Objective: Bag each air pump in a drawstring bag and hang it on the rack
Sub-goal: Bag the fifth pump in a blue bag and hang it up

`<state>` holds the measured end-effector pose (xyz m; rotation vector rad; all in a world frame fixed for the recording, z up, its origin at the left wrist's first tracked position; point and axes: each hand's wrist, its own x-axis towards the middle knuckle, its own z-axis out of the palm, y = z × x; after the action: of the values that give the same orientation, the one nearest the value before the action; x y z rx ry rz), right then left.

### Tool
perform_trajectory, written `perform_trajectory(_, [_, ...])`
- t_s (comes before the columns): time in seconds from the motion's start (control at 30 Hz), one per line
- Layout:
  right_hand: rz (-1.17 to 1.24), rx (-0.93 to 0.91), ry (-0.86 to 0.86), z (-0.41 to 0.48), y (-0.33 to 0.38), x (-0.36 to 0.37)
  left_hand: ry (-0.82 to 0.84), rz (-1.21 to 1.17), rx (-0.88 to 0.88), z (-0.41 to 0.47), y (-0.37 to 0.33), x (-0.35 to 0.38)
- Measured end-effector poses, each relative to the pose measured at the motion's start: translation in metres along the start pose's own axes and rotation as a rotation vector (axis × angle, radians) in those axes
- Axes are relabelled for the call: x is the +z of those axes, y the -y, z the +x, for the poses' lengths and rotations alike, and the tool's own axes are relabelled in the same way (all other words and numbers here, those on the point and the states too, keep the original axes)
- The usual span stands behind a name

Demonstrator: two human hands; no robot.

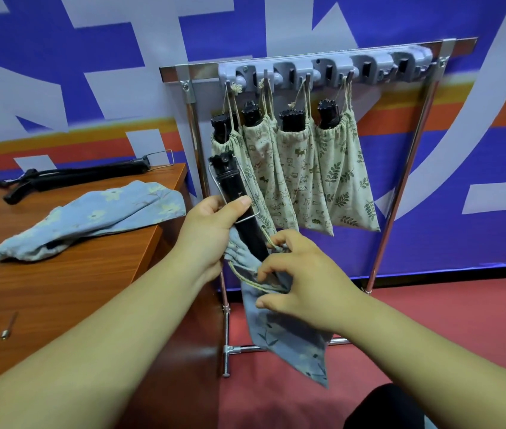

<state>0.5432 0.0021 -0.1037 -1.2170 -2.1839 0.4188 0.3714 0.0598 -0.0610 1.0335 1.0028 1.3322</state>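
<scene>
Mid-bagging, fifth pump by my count. My left hand (211, 221) was clenched round the black air pump (236, 187) at frame centre; its lower end sat in the mouth of the blue drawstring bag (285, 332), its upper half out. My right hand (301, 283) pinched the bag's mouth near the cord. The bag hung lower centre, in front of the rack (326, 68). Four cream bags (295, 168) hung there, upper centre, pumps inside. A second blue bag (97, 218) and spare pumps (69, 179) lay on the table (59, 274), left. Next, probably: seat the pump deeper, cinch the cord, loop it on a free hook (403, 66), upper right.
</scene>
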Motion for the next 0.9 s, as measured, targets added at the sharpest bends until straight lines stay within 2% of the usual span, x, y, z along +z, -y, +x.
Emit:
perform_trajectory(0.17, [-0.086,0.015,-0.105,0.005,-0.001,0.007,-0.008,0.024,0.012,0.002,0.003,-0.002])
perform_trajectory(0.3, [-0.095,-0.034,-0.035,0.007,-0.005,-0.006,0.010,0.046,0.026,0.002,0.004,-0.002])
perform_trajectory(0.37, [-0.018,-0.051,-0.014,0.008,-0.004,-0.018,0.060,0.089,0.045,0.002,0.004,-0.005])
perform_trajectory(0.53, [0.370,0.134,-0.040,0.016,-0.011,-0.061,0.326,0.422,0.089,0.001,0.006,-0.012])
perform_trajectory(0.6, [0.500,0.157,-0.058,0.017,-0.010,-0.074,0.389,0.475,0.050,0.000,0.007,-0.012])
perform_trajectory(0.73, [0.568,0.170,-0.025,0.017,-0.008,-0.080,0.447,0.544,0.016,-0.001,0.006,-0.013])
perform_trajectory(0.9, [0.617,0.169,-0.020,0.018,-0.005,-0.081,0.429,0.612,0.102,-0.008,0.006,-0.006])
